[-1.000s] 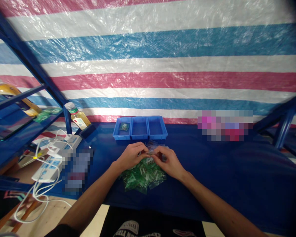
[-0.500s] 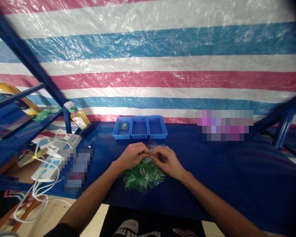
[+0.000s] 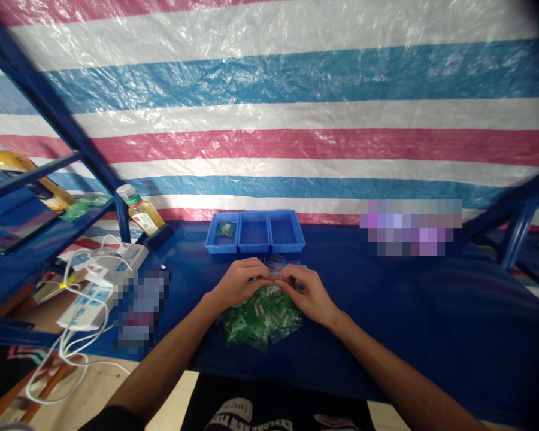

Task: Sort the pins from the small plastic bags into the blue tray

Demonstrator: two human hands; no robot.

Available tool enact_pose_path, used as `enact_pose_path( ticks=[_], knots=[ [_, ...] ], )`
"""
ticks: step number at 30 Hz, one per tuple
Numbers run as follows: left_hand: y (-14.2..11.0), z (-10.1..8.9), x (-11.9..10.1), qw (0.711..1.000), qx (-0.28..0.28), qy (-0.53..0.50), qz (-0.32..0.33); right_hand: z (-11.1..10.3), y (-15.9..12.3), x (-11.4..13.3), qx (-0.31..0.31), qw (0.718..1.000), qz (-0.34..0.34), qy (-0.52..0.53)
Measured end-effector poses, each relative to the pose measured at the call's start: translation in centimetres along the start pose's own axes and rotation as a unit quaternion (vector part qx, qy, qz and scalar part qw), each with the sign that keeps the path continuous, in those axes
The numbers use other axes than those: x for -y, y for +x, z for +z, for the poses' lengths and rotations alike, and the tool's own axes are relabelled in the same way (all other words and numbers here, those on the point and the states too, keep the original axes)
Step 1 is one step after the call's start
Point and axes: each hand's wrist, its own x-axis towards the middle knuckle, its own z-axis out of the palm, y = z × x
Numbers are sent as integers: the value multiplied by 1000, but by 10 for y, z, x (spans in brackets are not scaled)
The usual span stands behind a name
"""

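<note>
My left hand (image 3: 238, 281) and my right hand (image 3: 308, 291) meet fingertip to fingertip above a heap of small clear bags with green parts (image 3: 258, 317) on the blue table (image 3: 408, 311). Both hands are closed in a pinch on one small clear bag (image 3: 275, 270) held between them. Its contents are too small to make out. Just beyond the hands stands a row of blue trays (image 3: 255, 231); the left tray holds one small bag (image 3: 226, 230), the other two look bare.
A bottle of yellow liquid (image 3: 140, 214) leans at the table's back left. White power strips with cables (image 3: 90, 284) lie at the left edge. A blue metal shelf (image 3: 31, 209) carries another bottle. A striped tarpaulin (image 3: 269, 108) closes the back.
Both hands have stayed in place over the heap; the fingertips have drawn slightly closer together on the small bag. Nothing else has moved.
</note>
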Motion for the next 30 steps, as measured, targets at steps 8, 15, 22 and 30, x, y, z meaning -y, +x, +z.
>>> enact_pose_path(
  ticks=[8,15,22,30],
  knots=[
    [0,-1,-4,1000,7,-15,-10,3,-1,1,7,999,25,23],
    [0,-2,-5,1000,-5,-4,-12,0,-1,-3,2,1000,23,3],
    [1,-2,-5,1000,-16,-19,0,1,-1,0,-2,1000,25,1],
    [2,-3,-9,999,-5,-44,-8,1,-1,2,-2,1000,24,0]
  ],
)
